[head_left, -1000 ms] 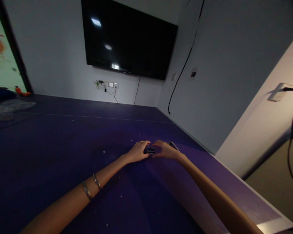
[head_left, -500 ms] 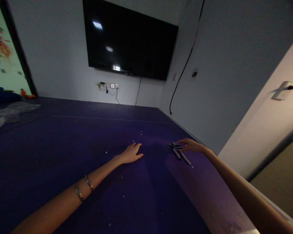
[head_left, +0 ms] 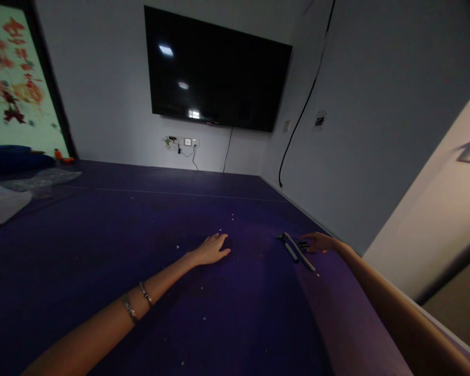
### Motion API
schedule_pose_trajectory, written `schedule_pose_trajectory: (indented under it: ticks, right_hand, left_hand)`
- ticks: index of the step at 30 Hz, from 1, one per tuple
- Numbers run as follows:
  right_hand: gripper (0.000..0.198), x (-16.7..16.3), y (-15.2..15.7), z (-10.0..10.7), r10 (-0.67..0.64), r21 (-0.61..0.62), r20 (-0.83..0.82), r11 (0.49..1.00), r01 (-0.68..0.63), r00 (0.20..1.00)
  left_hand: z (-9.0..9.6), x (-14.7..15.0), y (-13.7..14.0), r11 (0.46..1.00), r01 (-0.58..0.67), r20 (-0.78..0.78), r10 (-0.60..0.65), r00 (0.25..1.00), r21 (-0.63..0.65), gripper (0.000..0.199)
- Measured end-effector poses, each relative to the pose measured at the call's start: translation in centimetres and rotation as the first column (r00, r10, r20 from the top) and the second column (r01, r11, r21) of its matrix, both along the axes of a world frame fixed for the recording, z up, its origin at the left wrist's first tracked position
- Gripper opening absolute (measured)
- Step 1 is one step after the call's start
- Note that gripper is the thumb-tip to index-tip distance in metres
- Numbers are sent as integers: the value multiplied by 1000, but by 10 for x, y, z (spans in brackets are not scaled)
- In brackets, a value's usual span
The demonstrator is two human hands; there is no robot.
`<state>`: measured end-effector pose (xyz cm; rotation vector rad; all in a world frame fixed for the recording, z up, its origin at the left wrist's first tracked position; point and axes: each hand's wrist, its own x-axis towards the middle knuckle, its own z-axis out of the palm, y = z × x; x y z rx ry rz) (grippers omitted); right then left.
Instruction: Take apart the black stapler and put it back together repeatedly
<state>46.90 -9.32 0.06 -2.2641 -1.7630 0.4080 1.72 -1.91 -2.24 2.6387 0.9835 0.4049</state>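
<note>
My left hand (head_left: 210, 250) rests palm down on the purple surface (head_left: 235, 313), empty, with its thumb apart from the fingers. My right hand (head_left: 320, 243) is to the right, its fingers and thumb closed on a small dark object (head_left: 303, 245) whose kind I cannot make out. Just left of those fingertips lies a long thin grey strip (head_left: 303, 256), slanting toward me. Beside the strip is a dark tool (head_left: 290, 248) with a grey handle and a narrow crosswise head, a bit like a razor; its exact kind is unclear.
Small white bits (head_left: 177, 247) are scattered over the surface. Clear plastic wrap (head_left: 43, 180) and a white bag or sheet (head_left: 3, 203) lie at the far left near blue cloth (head_left: 15, 159). A black cable (head_left: 297, 125) hangs down the right wall. A television (head_left: 219, 68) hangs at the back.
My right hand has moved right with the small dark object, away from above the strip and tool. The view has turned slightly left. My left hand has stayed nearly still.
</note>
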Motion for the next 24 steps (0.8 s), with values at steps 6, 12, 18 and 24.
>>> schedule_pose_trajectory:
  ticks: [6, 12, 18, 24]
  right_hand:
    - [71, 6, 2, -2, 13, -183, -83, 983, -28, 996]
    - [76, 9, -3, -2, 37, -173, -73, 984, -49, 997]
    - [60, -4, 5, 11, 87, 54, 99, 994, -93, 991]
    - [41, -59, 15, 11, 263, 170, 140, 943, -285, 954]
  left_hand:
    - [-4, -3, 3, 1000, 7, 14, -7, 1000, -6, 57]
    - [-4, -5, 2, 1000, 2, 13, -2, 1000, -4, 57]
    - [-1, -23, 5, 997, -79, 32, 79, 996, -21, 56]
    - [3, -75, 15, 973, -229, 8, 229, 973, 12, 57]
